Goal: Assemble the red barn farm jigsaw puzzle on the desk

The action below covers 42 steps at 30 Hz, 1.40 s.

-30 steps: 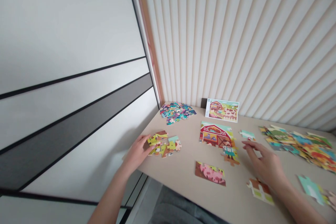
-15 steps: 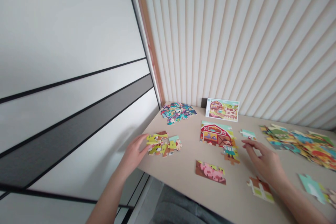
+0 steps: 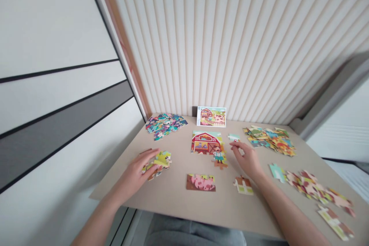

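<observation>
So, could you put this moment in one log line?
left hand: at green pieces | right hand: by blue piece, right of barn section | pig section: apart from barn section | card: upright behind barn section

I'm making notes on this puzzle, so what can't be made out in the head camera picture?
Head view:
Pieces by the left hand: partly covered by it, so whether its grip holds any is unclear.
Colourful pile at back left: overlapping pieces hide one another.
Picture card: details in its left margin too small to read.
Left forearm and right forearm: cut off by the bottom edge.
</observation>
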Motion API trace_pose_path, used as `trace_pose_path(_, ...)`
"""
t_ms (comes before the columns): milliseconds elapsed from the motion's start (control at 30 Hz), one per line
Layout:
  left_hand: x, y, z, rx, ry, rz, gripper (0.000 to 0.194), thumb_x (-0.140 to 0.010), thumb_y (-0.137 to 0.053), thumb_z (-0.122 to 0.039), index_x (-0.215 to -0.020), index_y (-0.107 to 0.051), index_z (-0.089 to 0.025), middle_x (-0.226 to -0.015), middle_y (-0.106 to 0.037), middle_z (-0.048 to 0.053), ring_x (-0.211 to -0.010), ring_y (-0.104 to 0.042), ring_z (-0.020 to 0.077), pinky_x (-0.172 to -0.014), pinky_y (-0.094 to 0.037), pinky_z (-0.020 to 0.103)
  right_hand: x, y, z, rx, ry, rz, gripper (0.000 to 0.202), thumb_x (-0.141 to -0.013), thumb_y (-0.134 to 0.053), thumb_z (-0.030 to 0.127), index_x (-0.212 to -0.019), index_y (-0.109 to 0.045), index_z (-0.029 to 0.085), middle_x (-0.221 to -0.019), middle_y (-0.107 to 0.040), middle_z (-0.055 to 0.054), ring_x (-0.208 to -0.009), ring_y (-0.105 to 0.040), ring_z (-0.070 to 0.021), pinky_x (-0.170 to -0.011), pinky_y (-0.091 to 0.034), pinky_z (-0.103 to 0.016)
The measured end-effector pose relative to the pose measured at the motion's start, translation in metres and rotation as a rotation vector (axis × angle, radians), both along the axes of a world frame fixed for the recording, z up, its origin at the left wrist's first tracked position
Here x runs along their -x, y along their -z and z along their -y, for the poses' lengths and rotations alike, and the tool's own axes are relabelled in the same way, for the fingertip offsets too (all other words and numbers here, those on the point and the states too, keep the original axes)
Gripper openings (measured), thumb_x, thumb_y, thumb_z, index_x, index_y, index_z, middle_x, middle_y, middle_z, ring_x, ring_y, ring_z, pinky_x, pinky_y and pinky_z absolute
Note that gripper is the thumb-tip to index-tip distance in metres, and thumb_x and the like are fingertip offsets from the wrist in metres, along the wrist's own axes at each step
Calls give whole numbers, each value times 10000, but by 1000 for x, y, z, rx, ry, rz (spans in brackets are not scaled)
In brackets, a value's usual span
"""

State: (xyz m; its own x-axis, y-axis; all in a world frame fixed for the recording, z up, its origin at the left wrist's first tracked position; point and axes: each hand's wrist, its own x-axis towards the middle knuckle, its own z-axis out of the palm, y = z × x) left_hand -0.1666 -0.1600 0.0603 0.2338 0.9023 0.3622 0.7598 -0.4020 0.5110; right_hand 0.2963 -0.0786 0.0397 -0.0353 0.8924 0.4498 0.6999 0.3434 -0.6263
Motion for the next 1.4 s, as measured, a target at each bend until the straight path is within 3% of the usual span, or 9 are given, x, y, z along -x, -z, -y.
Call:
trace_pose_path(133,-41,-11,-32,-29,124,-19,451,-998,-575,-433,-1430,-524,-317,-1431,-602,52,-1326,-572,241,-1135,-471,427,-4,1,-2,16,24,-29,301,-953,-502,363,-1078,-745,237,-991,-763,-63,-939,-705,-244,-787,-549,-349)
trace_pose_path(267,-62,-8,-39,-79,133,-43,433,-990,-590,-414,-1405,-543,-298,-1388,-619,71,-1307,-574,250,-1119,-478,433,-12,4,-6,30,58,-26,308,-945,-506,374,-1071,-747,231,-985,-764,-66,-924,-700,-243,-784,-539,-347)
trace_pose_path(500,-40,7,-23,-118,3,-152,393,-973,-606,-415,-1341,-594,-279,-1321,-651,83,-1247,-598,276,-1086,-475,444,-11,4,-4,83,19,13,350,-951,-511,423,-1107,-745,215,-1039,-758,-85,-966,-697,-250,-773,-540,-342)
trace_pose_path(700,-28,9,-45,-102,-98,-163,393,-928,-663,-420,-1282,-629,-254,-1259,-684,94,-1211,-611,291,-1076,-468,476,-5,4,-3,114,-16,38,359,-954,-507,445,-1118,-740,226,-1027,-757,-74,-974,-697,-254,-754,-552,-343)
trace_pose_path(867,-32,8,-58,-70,-73,-202,432,-909,-688,-363,-1314,-616,-229,-1301,-671,107,-1241,-599,300,-1099,-452,479,-11,5,-4,107,-1,65,364,-953,-512,452,-1134,-736,229,-1036,-760,-77,-948,-703,-263,-762,-561,-368)
trace_pose_path(967,-15,3,-48,-101,-97,-203,442,-951,-628,-376,-1365,-582,-228,-1373,-630,111,-1281,-574,292,-1115,-437,466,-12,5,-4,47,-13,83,347,-957,-518,443,-1119,-736,229,-1049,-758,-80,-994,-697,-275,-805,-567,-391)
trace_pose_path(1133,47,0,-11,-85,-238,-192,413,-995,-520,-411,-1369,-583,-246,-1344,-650,93,-1249,-601,283,-1091,-464,458,13,-12,7,-94,-170,184,285,-989,-502,392,-1069,-730,241,-1089,-743,-91,-1055,-679,-289,-928,-535,-451)
trace_pose_path(1267,90,10,15,-66,-319,-201,477,-991,-504,-490,-1393,-562,-241,-1348,-650,96,-1251,-606,293,-1092,-469,467,62,-32,23,-82,-412,290,268,-1009,-496,334,-1169,-703,276,-1191,-712,-84,-1138,-650,-284,-989,-513,-457)
trace_pose_path(1400,105,17,29,-22,-321,-211,526,-965,-534,-550,-1392,-573,-244,-1365,-647,101,-1251,-611,300,-1083,-484,465,125,-41,37,-48,-571,396,307,-981,-545,244,-1265,-663,262,-1263,-672,-91,-1178,-620,-278,-1029,-494,-459)
